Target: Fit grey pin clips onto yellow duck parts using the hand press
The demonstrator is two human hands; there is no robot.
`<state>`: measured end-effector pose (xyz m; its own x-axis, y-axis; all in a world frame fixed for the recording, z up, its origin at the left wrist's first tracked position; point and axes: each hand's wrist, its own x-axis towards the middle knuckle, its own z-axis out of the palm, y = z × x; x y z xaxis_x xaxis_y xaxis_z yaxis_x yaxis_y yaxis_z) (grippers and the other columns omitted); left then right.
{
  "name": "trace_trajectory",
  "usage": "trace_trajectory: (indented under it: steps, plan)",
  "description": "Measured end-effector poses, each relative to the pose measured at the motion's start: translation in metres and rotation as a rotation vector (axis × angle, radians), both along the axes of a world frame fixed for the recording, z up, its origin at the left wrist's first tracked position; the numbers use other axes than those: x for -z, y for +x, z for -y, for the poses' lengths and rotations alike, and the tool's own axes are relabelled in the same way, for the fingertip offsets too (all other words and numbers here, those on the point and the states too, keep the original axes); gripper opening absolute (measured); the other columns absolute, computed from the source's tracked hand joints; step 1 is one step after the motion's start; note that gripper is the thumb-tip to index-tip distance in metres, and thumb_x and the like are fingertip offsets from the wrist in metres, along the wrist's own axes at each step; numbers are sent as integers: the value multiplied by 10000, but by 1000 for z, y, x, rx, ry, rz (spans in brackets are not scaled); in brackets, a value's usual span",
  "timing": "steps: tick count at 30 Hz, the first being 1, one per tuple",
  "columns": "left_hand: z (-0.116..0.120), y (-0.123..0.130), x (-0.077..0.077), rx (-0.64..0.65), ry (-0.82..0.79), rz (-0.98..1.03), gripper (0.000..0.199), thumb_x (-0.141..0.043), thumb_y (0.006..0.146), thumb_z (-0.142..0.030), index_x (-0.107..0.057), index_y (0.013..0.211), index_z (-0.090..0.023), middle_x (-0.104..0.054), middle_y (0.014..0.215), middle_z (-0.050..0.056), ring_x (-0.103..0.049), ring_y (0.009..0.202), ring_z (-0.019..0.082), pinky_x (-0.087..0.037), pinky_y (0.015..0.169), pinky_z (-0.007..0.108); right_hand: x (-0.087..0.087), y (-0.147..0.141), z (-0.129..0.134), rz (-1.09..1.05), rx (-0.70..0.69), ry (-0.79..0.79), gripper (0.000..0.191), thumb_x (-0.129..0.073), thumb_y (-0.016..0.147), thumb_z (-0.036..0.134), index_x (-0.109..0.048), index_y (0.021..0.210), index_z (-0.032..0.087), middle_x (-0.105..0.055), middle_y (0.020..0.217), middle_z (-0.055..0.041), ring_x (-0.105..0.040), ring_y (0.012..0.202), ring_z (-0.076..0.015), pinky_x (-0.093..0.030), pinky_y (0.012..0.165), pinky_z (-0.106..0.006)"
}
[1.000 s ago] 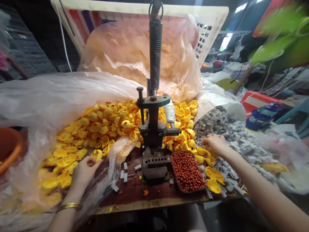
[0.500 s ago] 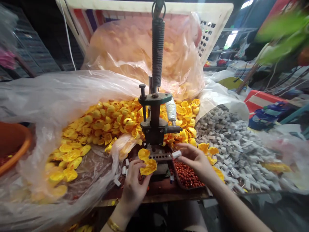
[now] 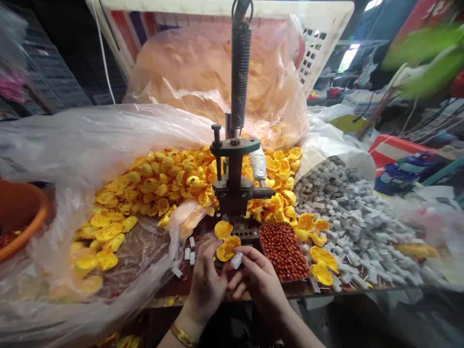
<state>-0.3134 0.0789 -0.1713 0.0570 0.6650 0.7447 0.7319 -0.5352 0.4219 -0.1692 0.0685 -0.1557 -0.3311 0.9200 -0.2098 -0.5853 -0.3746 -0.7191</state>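
In front of the metal hand press, my left hand pinches a yellow plastic shell piece made of joined rounded halves, its hollow side up. My right hand grips a small white block between thumb and fingers, close against the shell's lower right edge. The two hands are side by side, their fingers nearly meeting. Just right of the press base, a tray of red-brown beads lies beside my right hand.
Yellow shells are heaped behind and left of the press, partly under clear plastic sheeting. Grey-white blocks form a pile at right. An orange tub stands far left. A white crate is behind.
My right hand has moved left and down from above the bead tray, bringing the white block to the shell. My left hand has shifted slightly right with the shell.
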Motion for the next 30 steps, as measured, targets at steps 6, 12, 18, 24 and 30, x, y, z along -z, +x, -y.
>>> trace_trajectory:
  steps: [6,12,18,24,30]
  plan:
    - [-1,2,-2,-27,-17,-57,425,-561,836,-116,-418,1231,-182,-607,1075,122,-608,1042,244,-550,852,393,-7,2,-8,302,106,74,344,-701,749,424,-605,948,161,-603,664,1,-606,527,-137,-521,477,-248]
    - [-3,0,-4,3,-11,-77,431,-551,844,-122,-418,1249,-184,-625,1074,123,-618,1039,246,-556,862,389,-8,11,-13,1017,319,869,165,-525,846,144,-630,958,202,-678,921,-70,-633,838,-193,-525,744,-314]
    - [-4,0,-4,37,-20,-93,473,-518,854,-89,-400,1300,-197,-620,1093,113,-613,1045,234,-561,861,376,-3,6,-12,1364,341,1267,295,-450,871,95,-649,1069,189,-655,968,-104,-546,850,-218,-467,731,-354]
    - [-4,-11,-4,114,-99,-72,491,-538,844,-66,-526,1295,-259,-538,1122,90,-581,1057,200,-541,896,338,-7,20,-23,1482,310,1239,410,-471,834,86,-594,1212,187,-595,1158,-115,-507,964,-233,-425,782,-352]
    - [-8,-16,4,40,-401,495,283,-660,800,-296,-711,1077,-266,-550,1118,71,-621,1021,200,-571,812,304,-1,79,-58,2091,108,640,156,-534,835,150,-683,794,171,-603,957,-130,-489,919,-283,-355,728,-368]
